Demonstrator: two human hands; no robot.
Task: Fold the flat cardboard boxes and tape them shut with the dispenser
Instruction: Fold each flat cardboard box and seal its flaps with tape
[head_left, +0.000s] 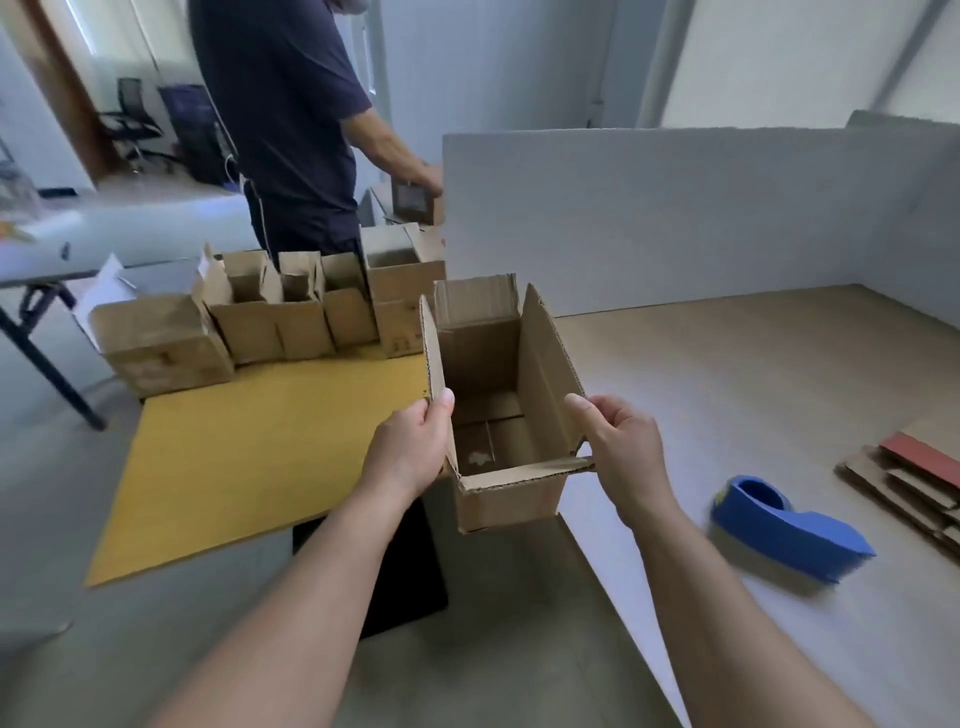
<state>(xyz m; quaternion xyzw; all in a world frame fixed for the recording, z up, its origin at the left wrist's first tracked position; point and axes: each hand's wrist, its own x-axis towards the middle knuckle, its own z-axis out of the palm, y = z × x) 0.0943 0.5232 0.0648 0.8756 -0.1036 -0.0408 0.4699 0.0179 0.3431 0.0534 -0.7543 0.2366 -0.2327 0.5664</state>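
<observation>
Spanning the right half of the view, the beige worktop (727, 374) is closed at the back and right by a grey partition (675, 218); its left edge runs diagonally toward the camera. Most of its surface is bare between the partition and the items at its right.

Left of it and lower lies a yellow board (249, 457), bare across its near part. A second person (291, 130) in dark clothing stands beyond the board, a hand on something at the partition's left end.

A row of erected boxes (291, 317), tops open and flaps up, lines the board's far edge, standing close together.

The cardboard box (498, 415) in work is held at the worktop's left edge, its near end hanging past that edge. It is plain brown corrugated board, open at the top. The far flap and both long side flaps stand upright. Inside, the bottom flaps lie closed with a seam visible.

A stack of flat cardboard (909, 488) lies at the right edge, one red face on top. The blue tape dispenser (779, 530) lies just beside that stack, well apart from the box.

The left hand (410, 447) pinches the left side flap, thumb inside. The right hand (618, 447) grips the right side flap near the near corner, fingers curled.
</observation>
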